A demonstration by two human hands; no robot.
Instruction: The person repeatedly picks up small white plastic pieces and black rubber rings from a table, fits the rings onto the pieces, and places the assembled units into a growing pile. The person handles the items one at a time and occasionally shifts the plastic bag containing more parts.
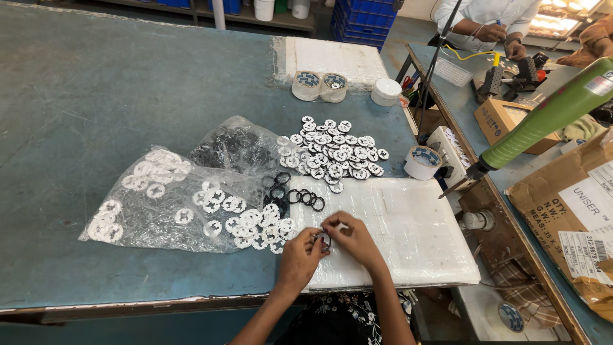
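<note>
Two hands low in the middle of the frame, both pinched on one small round white-and-black disc part (324,240). Left hand (300,255) coming up from the bottom edge, fingertips pressed on the part's left side. Right hand (351,239) curled over the top and right, fingers closed down on the same piece. Part held just above the near edge of a white foam pad wrapped in clear plastic (408,223), lower centre-right.

Just left of the hands, a clear plastic bag of white round discs (159,201), mouth open, discs spilling out beside the left hand. Behind that, toward frame centre, a second clear bag full of black rings (233,150). Few loose black rings (306,197) lying at the far left corner of the pad, near the hands but not touching.

Upper centre, a spread-out heap of assembled white-and-black discs (335,153) on the blue-green worktable (96,96). Right of the heap, a roll of white tape (423,162) at the table edge. Farther back, two more tape rolls (319,86) touching a second white pad, plus a small white round tub (386,91).

Right side of frame: green-handled power screwdriver (549,118) hanging at a slant, cardboard boxes (575,204) below. Top right corner, another person's hands (501,38) busy at a separate bench.
</note>
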